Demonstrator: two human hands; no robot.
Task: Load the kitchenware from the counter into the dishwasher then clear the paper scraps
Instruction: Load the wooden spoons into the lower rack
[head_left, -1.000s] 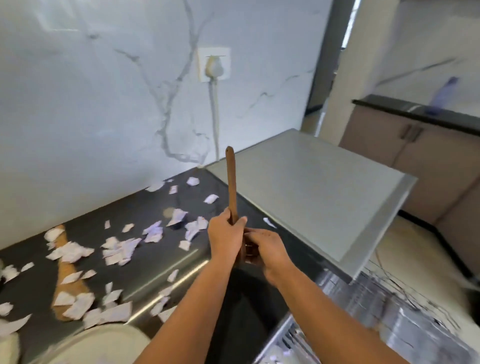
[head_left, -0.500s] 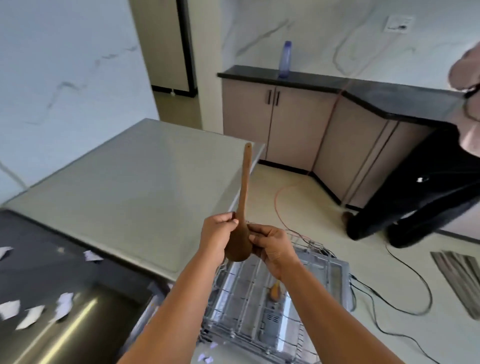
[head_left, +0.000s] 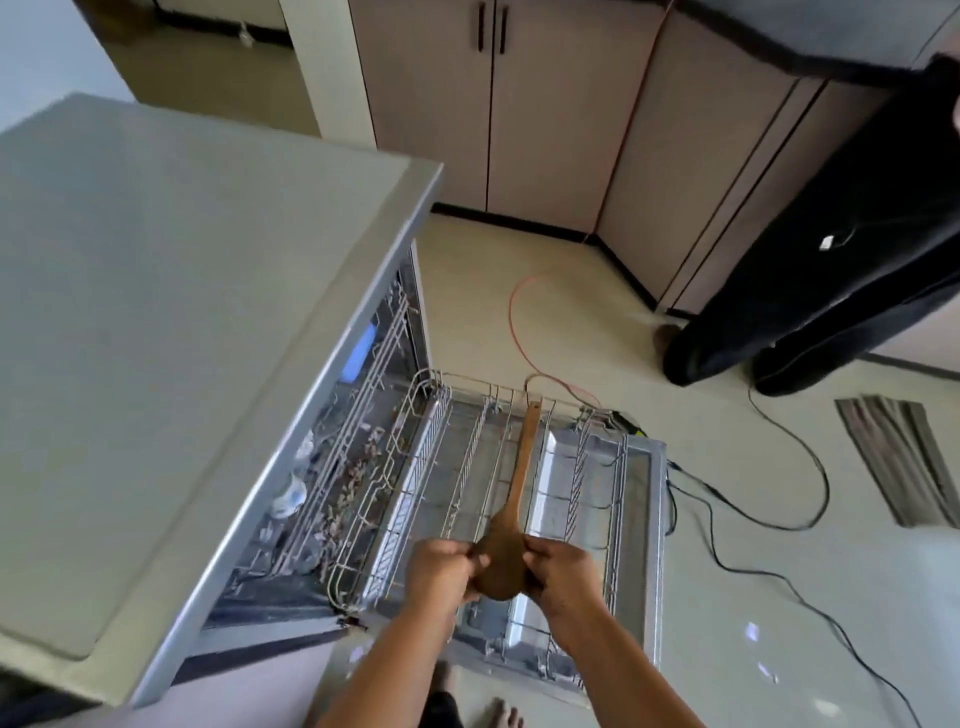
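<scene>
I hold a brown wooden spoon (head_left: 519, 483) by its bowl, handle pointing away from me, above the pulled-out wire rack (head_left: 467, 467) of the open dishwasher. My left hand (head_left: 441, 569) pinches the left side of the bowl and my right hand (head_left: 558, 569) pinches the right side. The rack rests over the lowered dishwasher door (head_left: 644, 519). Inside the machine an upper rack (head_left: 358, 415) shows something blue and some clear items, too blurred to name. No paper scraps on the counter are in view.
The grey dishwasher top (head_left: 171, 322) fills the left. Another person's dark-trousered legs (head_left: 810, 291) stand at the right by beige cabinets (head_left: 545, 109). Black and orange cables (head_left: 779, 509) trail across the floor. A striped mat (head_left: 904, 462) lies far right. My bare foot (head_left: 501, 714) shows below.
My view has swung right and down, from the scrap-strewn counter to the open dishwasher. Both hands carried the spoon along and tilted its handle down over the lower rack.
</scene>
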